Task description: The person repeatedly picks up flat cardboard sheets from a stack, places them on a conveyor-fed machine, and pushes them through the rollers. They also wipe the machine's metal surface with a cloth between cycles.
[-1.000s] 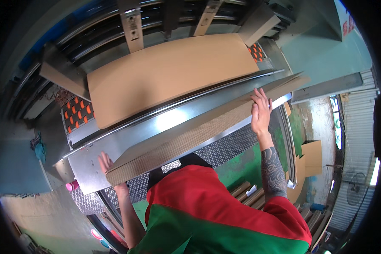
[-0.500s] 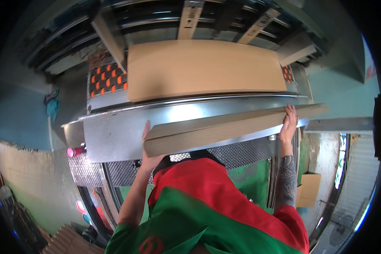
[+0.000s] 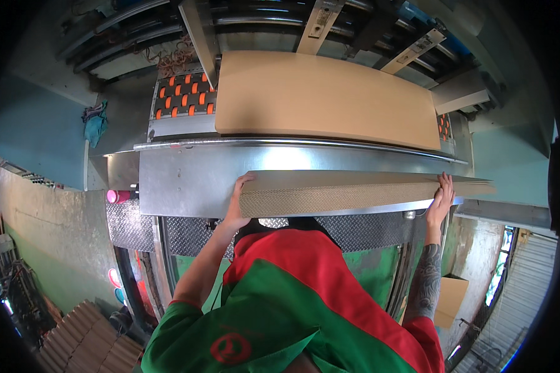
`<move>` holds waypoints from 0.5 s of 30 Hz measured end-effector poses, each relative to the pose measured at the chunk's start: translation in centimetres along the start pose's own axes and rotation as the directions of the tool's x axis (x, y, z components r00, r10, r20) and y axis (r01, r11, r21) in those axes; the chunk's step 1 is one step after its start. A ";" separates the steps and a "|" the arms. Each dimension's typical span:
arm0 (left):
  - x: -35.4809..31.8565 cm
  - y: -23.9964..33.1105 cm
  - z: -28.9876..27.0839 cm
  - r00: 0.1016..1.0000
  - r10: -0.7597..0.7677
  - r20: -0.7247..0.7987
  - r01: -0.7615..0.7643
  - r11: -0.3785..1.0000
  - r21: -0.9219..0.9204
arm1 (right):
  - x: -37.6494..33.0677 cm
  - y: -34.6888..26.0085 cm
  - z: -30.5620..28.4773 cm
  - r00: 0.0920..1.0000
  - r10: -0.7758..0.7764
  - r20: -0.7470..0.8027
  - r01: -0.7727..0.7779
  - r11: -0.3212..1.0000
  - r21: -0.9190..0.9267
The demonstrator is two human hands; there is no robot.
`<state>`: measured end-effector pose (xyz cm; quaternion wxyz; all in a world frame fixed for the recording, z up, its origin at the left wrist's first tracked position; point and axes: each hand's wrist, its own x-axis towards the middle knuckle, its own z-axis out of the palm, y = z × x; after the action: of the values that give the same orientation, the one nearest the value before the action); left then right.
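A stack of corrugated cardboard sheets (image 3: pixel 339 196) lies across the near part of a shiny metal table (image 3: pixel 180 177), its fluted edges facing me. My left hand (image 3: pixel 238 198) grips its left end, fingertips over the upper corner and palm against the side. Toward the stack's right end, my right hand (image 3: pixel 442 194) holds the near edge, with fingers reaching onto the top; its thumb is hard to make out. At the right tip the sheets fan slightly apart. Beyond a metal bar (image 3: pixel 292 143), brown cardboard (image 3: pixel 326 99) lies flat in the machine, touched by neither hand.
Orange rollers (image 3: pixel 183 96) flank the cardboard in the machine, beneath metal arms (image 3: pixel 198 40). A pink cylindrical object (image 3: pixel 118 196) sits left of the table. Tread plate (image 3: pixel 370 231) runs below its near edge. Brown corrugated pieces (image 3: pixel 87 339) lie at lower left, an open carton (image 3: pixel 451 301) at lower right.
The stack has swung from a slant to nearly level across the table, its left end moving away from me. My left hand's fingers now lie over its upper corner. The whole view has shifted.
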<state>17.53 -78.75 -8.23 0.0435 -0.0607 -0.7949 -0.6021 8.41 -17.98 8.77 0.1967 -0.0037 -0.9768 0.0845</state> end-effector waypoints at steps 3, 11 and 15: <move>-0.6 0.3 0.2 0.995 -0.100 -0.009 0.099 0.993 -0.062 | 0.1 0.1 0.2 1.000 -0.014 -0.013 0.014 1.000 0.012; 0.2 -2.0 0.2 0.985 0.156 -0.079 -0.145 0.981 0.129 | 0.3 0.8 0.7 0.990 -0.078 -0.116 0.087 0.994 0.072; -0.5 -3.2 0.2 0.988 0.040 -0.147 -0.010 0.979 0.201 | 0.0 -0.1 0.1 0.989 0.003 -0.147 0.002 0.999 0.033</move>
<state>17.58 -79.46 -11.35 0.1167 -0.0203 -0.8451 -0.5214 8.43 -18.04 8.71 0.2682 -0.0067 -0.9581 0.1003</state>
